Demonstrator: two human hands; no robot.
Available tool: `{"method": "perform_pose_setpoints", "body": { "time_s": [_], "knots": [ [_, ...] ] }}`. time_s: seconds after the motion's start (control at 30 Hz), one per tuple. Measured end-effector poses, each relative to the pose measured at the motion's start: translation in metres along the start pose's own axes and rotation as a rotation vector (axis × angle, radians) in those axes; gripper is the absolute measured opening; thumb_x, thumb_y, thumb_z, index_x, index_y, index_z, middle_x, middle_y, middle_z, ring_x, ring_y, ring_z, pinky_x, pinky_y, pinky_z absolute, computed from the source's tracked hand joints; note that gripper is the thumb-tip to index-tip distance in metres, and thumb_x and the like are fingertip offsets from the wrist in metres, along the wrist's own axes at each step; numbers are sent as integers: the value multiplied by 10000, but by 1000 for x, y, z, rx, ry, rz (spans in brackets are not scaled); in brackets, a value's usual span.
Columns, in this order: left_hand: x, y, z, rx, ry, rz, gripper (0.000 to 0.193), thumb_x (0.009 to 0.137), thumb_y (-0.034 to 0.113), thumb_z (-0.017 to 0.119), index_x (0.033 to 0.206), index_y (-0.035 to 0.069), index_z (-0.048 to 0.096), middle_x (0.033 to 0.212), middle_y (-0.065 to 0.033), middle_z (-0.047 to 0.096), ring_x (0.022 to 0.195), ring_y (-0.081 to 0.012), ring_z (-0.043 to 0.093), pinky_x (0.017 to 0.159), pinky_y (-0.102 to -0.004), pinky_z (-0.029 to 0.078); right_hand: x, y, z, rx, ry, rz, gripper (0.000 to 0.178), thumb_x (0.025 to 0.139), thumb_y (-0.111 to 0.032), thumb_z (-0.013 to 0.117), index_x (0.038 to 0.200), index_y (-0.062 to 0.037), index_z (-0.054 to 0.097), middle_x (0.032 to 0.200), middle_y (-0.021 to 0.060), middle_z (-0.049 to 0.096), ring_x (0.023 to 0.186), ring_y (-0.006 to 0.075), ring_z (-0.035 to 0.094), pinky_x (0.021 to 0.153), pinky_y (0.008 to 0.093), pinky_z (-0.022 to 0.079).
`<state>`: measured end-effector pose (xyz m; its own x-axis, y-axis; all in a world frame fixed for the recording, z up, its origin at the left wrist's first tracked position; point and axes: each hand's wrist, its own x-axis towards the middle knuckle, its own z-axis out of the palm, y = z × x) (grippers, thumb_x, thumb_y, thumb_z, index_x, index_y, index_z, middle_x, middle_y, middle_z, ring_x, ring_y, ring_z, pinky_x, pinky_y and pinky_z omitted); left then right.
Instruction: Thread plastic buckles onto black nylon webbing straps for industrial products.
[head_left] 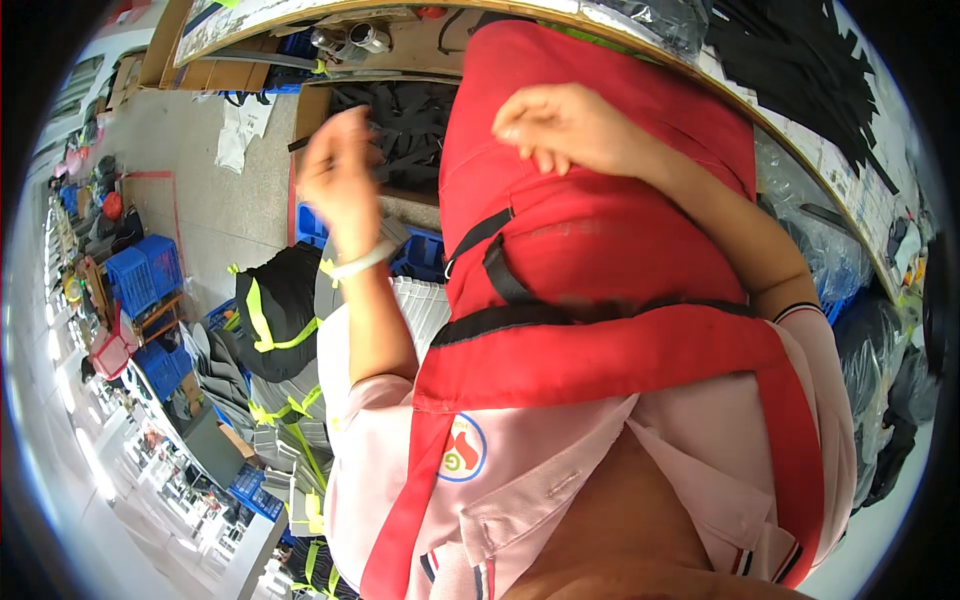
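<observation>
My left hand (342, 175), smeared by motion, is raised in the air on the left, a pale band (362, 262) round its wrist. Its fingers look loosely apart, and I see nothing in them. My right hand (570, 125) hovers over the upper part of the red apron (590, 255) that I wear. Its fingers are half bent and spread a little, with nothing visible between them. Black straps (500, 270) lie across the apron's front. Behind my left hand, a cardboard box (312, 115) holds a heap of black strips (410, 130).
A worktable (800, 170) curves along the top and right, bearing black fabric strips (800, 70). Bundles of dark cloth tied with yellow-green strips (275, 315) stand at my left. Farther left are blue crates (145, 275). Clear plastic bags (820, 245) sit under the table's right side.
</observation>
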<state>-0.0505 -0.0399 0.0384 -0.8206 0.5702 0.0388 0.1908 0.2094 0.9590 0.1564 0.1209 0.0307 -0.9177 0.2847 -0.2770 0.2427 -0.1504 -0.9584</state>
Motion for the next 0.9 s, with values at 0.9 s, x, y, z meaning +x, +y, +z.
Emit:
{"method": "perform_pose_setpoints", "body": {
  "time_s": [0.9],
  "knots": [
    [-14,24,147,-715,-729,-578,132,927,153,608,932,21,618,883,-79,663,605,-120,591,483,-195,454,-70,18,-102,-727,607,-512,101,878,-147,617,944,-72,627,907,84,657,787,260,633,698,361,522]
  ]
}}
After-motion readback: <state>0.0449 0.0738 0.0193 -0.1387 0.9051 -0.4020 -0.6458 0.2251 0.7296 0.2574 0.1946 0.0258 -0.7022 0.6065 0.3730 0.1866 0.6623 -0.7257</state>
